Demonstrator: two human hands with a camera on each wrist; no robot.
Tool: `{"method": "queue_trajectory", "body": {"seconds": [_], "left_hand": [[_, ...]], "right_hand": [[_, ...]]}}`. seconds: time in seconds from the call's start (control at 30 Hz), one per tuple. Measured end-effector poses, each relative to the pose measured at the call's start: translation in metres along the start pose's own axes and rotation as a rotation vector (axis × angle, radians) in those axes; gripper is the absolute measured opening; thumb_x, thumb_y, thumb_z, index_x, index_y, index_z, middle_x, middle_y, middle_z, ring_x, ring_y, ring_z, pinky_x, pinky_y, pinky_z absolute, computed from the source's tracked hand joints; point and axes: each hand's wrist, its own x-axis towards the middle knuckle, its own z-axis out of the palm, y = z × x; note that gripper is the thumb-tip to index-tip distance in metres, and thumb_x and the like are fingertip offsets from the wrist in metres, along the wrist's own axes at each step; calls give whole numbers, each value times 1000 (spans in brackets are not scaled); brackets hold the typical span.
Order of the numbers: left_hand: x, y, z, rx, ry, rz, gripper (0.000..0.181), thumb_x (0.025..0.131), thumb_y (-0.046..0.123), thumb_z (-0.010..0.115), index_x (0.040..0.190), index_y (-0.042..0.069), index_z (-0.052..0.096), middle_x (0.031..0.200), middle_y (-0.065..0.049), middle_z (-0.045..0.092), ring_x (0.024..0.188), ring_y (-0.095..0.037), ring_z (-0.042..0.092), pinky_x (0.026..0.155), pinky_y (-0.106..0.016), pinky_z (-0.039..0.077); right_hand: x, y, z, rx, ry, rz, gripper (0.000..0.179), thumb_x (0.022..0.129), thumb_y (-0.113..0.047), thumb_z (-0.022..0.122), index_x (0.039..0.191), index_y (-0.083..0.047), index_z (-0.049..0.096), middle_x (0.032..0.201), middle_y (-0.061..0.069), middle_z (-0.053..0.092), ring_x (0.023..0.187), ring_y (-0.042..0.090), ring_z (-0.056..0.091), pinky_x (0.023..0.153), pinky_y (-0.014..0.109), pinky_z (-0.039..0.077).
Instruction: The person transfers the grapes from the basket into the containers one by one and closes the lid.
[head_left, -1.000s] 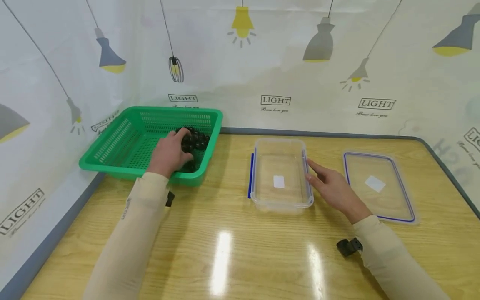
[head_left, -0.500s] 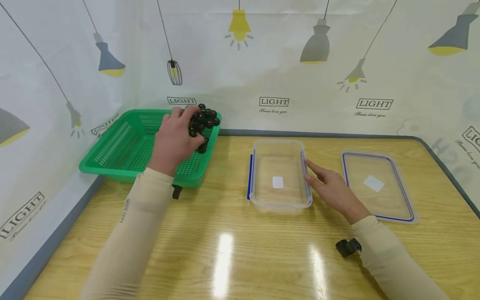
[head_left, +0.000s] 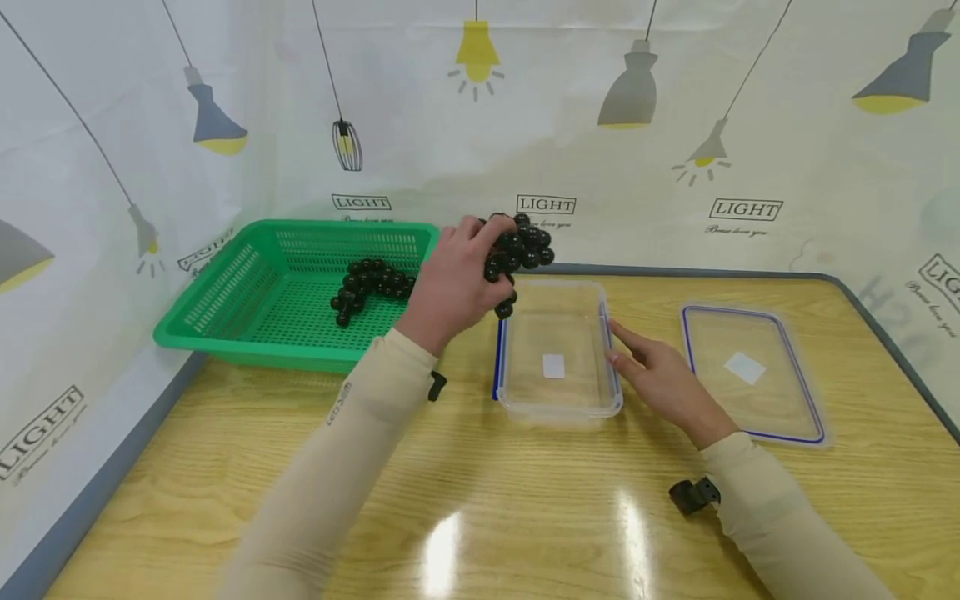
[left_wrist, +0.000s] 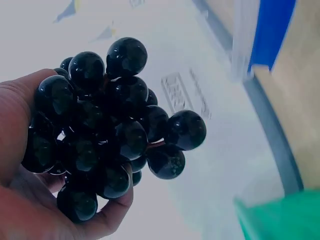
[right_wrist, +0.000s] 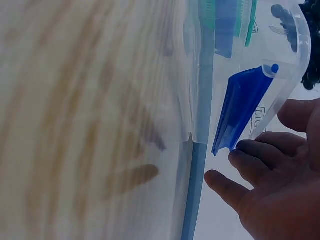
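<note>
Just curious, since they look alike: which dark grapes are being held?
The bunch gripped in the left hand, up in the air outside the green basket; the other dark grapes lie inside that basket.

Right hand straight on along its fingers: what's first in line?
The right hand would likely meet the clear plastic container first, at its blue locking flap; the fingertips look against or almost against it, contact unclear.

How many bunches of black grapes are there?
2 I can see: one bunch in the left hand, and another bunch in the green basket. That hand might be hiding more.
</note>
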Motion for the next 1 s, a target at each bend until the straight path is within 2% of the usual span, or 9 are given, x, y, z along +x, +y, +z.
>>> {"method": "queue_trajectory", "body": {"seconds": [0.2, 0.37, 0.57, 0.83, 1.0], "left_hand": [[9, 20, 26, 45, -93, 54, 56, 89, 22, 68, 141, 27, 46, 124, -6, 49, 103, -26, 47, 57, -34, 49], [12, 29, 39, 79, -125, 95, 55, 90, 23, 68, 140, 27, 47, 126, -7, 50, 104, -26, 49, 62, -33, 51], [13, 34, 51, 123, -160, 118, 56, 89, 23, 68, 141, 29, 46, 126, -6, 50, 99, -24, 49, 59, -33, 52], [11, 36, 67, 124, -164, 147, 58, 87, 24, 70, 141, 28, 47, 124, -6, 52, 104, -26, 51, 67, -35, 54], [10, 36, 71, 122, -157, 160, 57, 88, 25, 71, 140, 28, 48, 127, -7, 52, 100, -25, 50, 66, -33, 53]], "right_hand": [[0, 0, 0, -9, -8, 18, 61, 105, -39, 45, 156, -12, 25, 156, 18, 26, 136, 44, 32, 106, 57, 31], [1, 0, 0, -20, -2, 23, 61, 105, -39, 44, 156, -12, 25, 156, 19, 28, 136, 44, 33, 106, 56, 31], [2, -1, 0, -16, 3, 18, 59, 105, -36, 45, 155, -10, 27, 155, 19, 29, 136, 43, 33, 106, 57, 31], [2, -2, 1, -27, 2, 26, 58, 106, -32, 45, 156, -10, 27, 156, 18, 28, 136, 44, 34, 106, 57, 31], [1, -1, 0, -30, 3, 23, 59, 106, -34, 45, 156, -9, 26, 156, 18, 28, 136, 44, 34, 107, 57, 30]]}}
